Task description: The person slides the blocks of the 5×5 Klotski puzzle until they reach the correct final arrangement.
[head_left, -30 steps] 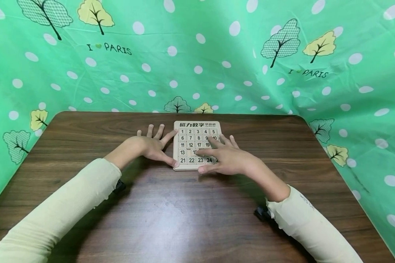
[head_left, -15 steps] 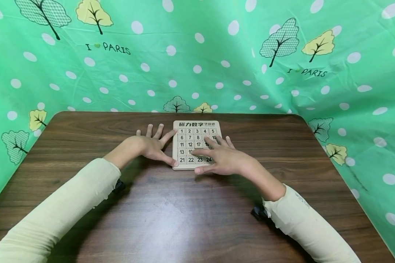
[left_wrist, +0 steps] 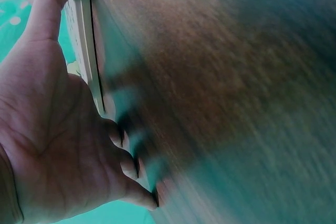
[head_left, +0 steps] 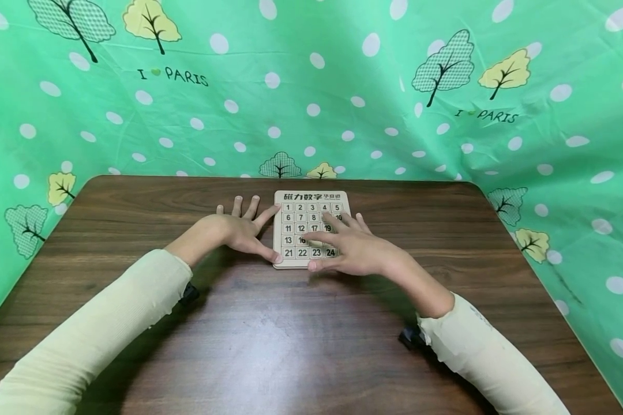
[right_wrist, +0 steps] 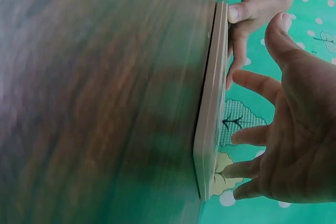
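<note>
A flat wooden number slide puzzle (head_left: 300, 218) lies near the table's far edge, its numbered tiles facing up under a line of printed characters. My left hand (head_left: 240, 231) is spread at its left side, with the thumb on the lower left corner and the index finger at the upper left edge. Over the right part of the board stretches my right hand (head_left: 363, 249), fingers extended; its index fingertip is at the tile marked 16 (head_left: 301, 240). Several tiles on the right are hidden beneath it. In the right wrist view the puzzle's side edge (right_wrist: 207, 124) shows.
The dark wood-grain table (head_left: 259, 334) extends toward me. Behind and beside it hangs a green curtain (head_left: 311, 75) with white dots and printed trees. Small black devices (head_left: 411, 337) sit under the sleeves at both wrists.
The tile under my right index finger has slid left, up against tile 13, covering the gap there. My right hand has shifted slightly left. My left hand stays put.
</note>
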Demonstrator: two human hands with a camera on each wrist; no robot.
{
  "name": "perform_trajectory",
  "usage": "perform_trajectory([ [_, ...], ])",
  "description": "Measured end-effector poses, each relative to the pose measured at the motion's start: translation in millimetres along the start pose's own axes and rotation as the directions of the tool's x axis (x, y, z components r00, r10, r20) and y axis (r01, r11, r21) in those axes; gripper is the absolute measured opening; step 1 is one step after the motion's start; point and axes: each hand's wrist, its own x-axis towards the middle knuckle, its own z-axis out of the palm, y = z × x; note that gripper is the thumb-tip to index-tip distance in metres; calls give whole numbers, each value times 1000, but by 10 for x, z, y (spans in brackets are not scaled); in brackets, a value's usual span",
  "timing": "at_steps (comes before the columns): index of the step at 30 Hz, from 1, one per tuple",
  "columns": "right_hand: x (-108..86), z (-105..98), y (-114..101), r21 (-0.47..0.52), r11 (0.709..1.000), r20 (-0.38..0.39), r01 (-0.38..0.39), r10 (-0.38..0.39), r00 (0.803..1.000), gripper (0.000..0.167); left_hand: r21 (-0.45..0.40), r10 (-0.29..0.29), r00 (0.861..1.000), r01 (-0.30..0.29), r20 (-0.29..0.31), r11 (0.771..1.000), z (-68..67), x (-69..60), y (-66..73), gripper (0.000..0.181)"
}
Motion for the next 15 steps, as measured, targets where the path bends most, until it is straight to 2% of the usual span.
perform_trajectory([
  [2, 6, 6, -21, 1, 1000, 18, 2, -2, 1000, 74, 13, -14, 1000, 14, 2, 1000, 32, 53, -25, 146],
  [5, 14, 10, -37, -10, 1000, 38, -9, 9, 999, 73, 8, -16, 1000, 16, 3, 1000, 33, 46, -30, 146],
  [9, -2, -7, -8, -21, 1000, 39, -22, 23, 999, 73, -28, 6, 1000, -5, 7, 1000, -42, -110, 38, 143],
  [15, -95, -44, 124, -6, 999, 36, -42, 42, 998, 70, -32, 9, 1000, -9, -2, 999, -43, -101, 36, 140],
])
